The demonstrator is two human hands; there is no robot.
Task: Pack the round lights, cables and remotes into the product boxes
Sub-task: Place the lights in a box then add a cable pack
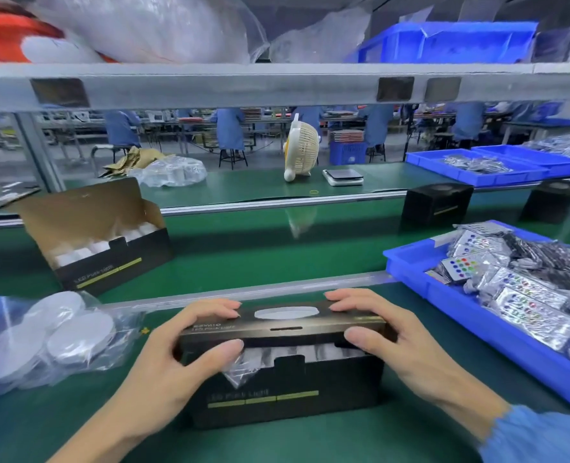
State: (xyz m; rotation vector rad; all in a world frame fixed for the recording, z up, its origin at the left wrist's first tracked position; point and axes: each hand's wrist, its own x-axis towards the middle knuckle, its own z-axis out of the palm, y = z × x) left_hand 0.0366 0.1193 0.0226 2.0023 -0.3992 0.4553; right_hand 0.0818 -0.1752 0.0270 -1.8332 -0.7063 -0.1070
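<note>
While both hands press its lid down, black product box (285,365) sits at lower centre of the frame on the green surface (243,255). Left hand (177,349) at the box's left end: fingers curled over the lid's far edge, thumb pressed against the front lip. Right hand (387,332) mirrored at the right end, fingers bent over the lid top, thumb on the front edge. Lid (283,320) not fully down; a gap below it shows plastic-wrapped contents inside, with an oval window in the top panel.

Bag of round lights (43,339) at lower left, just beside the left hand, clear plastic around white discs. Second box (96,242) at middle left, well apart from the hands, flap raised, white pieces visible inside. Blue tray of remotes (497,295) at right, near the right hand, wrapped in shiny film. Small fan (302,147) and scale (343,177) farther back at centre. Two closed black boxes (437,203) at upper right.
</note>
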